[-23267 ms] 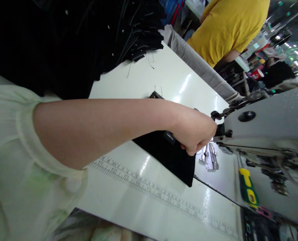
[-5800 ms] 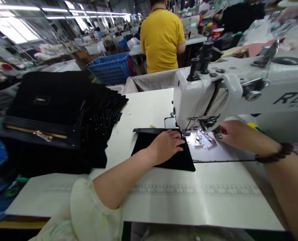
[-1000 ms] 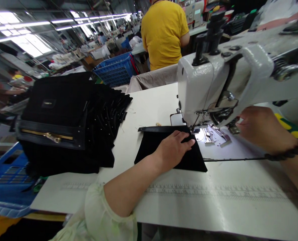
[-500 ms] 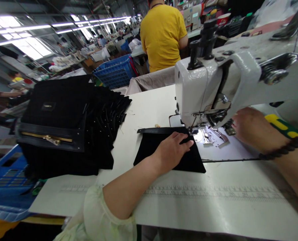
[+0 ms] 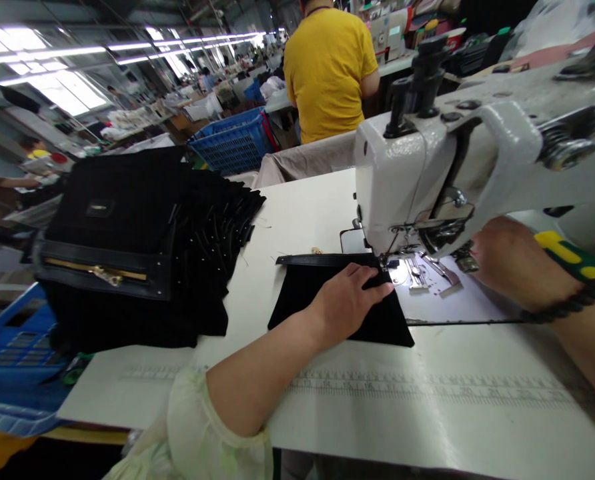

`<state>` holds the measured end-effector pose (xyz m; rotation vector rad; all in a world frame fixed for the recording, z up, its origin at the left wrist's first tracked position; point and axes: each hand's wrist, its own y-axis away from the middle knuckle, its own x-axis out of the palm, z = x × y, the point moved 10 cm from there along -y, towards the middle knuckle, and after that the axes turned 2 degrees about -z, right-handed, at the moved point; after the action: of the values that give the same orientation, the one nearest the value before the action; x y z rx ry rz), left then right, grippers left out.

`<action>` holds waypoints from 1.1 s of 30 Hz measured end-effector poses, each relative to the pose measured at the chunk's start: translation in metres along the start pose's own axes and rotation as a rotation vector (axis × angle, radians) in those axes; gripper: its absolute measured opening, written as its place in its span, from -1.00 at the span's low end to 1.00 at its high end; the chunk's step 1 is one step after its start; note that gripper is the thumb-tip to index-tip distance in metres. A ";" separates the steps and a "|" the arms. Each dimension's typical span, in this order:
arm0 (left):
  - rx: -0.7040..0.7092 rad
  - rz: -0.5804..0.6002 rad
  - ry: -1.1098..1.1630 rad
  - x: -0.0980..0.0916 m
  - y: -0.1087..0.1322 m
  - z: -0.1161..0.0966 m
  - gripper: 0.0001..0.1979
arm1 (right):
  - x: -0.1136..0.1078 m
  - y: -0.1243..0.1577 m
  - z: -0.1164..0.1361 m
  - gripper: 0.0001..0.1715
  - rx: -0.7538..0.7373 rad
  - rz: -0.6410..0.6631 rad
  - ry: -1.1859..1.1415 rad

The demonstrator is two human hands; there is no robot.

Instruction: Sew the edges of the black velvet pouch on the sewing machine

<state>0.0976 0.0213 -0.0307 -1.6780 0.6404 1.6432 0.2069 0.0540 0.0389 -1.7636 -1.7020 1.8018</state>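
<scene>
A black fabric pouch (image 5: pixel 302 293) lies flat on the white sewing table (image 5: pixel 377 400), its top edge under the needle of the white sewing machine (image 5: pixel 427 167). My left hand (image 5: pixel 350 300) rests palm down on the pouch, fingers stretched toward the presser foot. My right hand (image 5: pixel 507 263) is behind the machine head, near the metal plate (image 5: pixel 427 277); its fingers are hidden by the machine.
A tall stack of black pouches and bags with a gold zip (image 5: pixel 132 247) sits at the table's left. A person in a yellow shirt (image 5: pixel 330 67) stands beyond, back turned. A blue basket (image 5: pixel 235 140) is behind the table. A ruler scale (image 5: pixel 427 390) runs along the front.
The view has shifted slightly. My left hand stays flat on the pouch, fingers a little nearer the needle. My right hand remains behind the machine head.
</scene>
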 end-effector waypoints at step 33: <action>-0.050 0.024 0.021 0.004 -0.001 0.007 -0.67 | 0.012 -0.004 -0.011 -0.55 0.172 0.145 -0.110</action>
<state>0.0940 0.0275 -0.0340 -1.7314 0.6368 1.6734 0.2090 0.0707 0.0377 -1.7873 -1.4358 2.0724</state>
